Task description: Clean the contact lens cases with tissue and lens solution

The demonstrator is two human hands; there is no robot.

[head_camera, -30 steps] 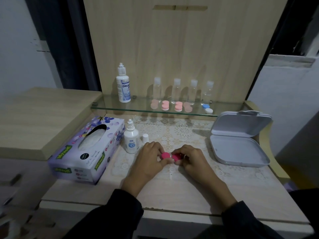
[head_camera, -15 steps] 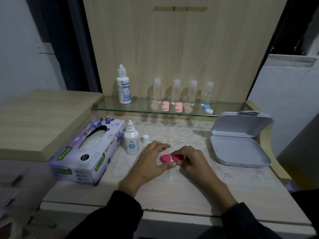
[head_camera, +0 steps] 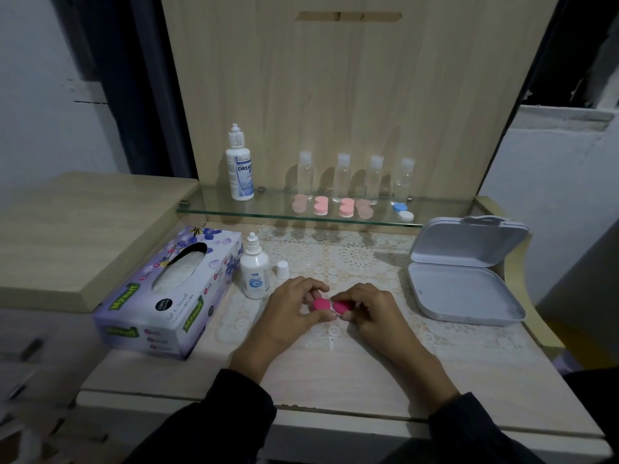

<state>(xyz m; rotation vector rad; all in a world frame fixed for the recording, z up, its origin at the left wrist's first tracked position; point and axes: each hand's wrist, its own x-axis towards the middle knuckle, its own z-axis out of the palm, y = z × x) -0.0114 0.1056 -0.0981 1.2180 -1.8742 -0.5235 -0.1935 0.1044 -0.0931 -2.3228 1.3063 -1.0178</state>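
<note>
A contact lens case with two bright pink caps (head_camera: 331,306) lies on the lace mat at the middle of the table. My left hand (head_camera: 294,308) pinches its left cap between thumb and fingers. My right hand (head_camera: 371,309) pinches the right cap. A small white lens solution bottle (head_camera: 254,272) stands uncapped just left of my left hand, its white cap (head_camera: 282,269) beside it. A purple floral tissue box (head_camera: 167,289) lies at the left.
An open grey plastic box (head_camera: 465,289) sits at the right. On the glass shelf (head_camera: 234,209) behind stand a larger solution bottle (head_camera: 239,165), several clear bottles (head_camera: 343,177), pale pink lens cases (head_camera: 333,207) and a blue and white case (head_camera: 402,211).
Both hands stay on the pink case with only slight finger shifts; the camera view has tilted a little.
</note>
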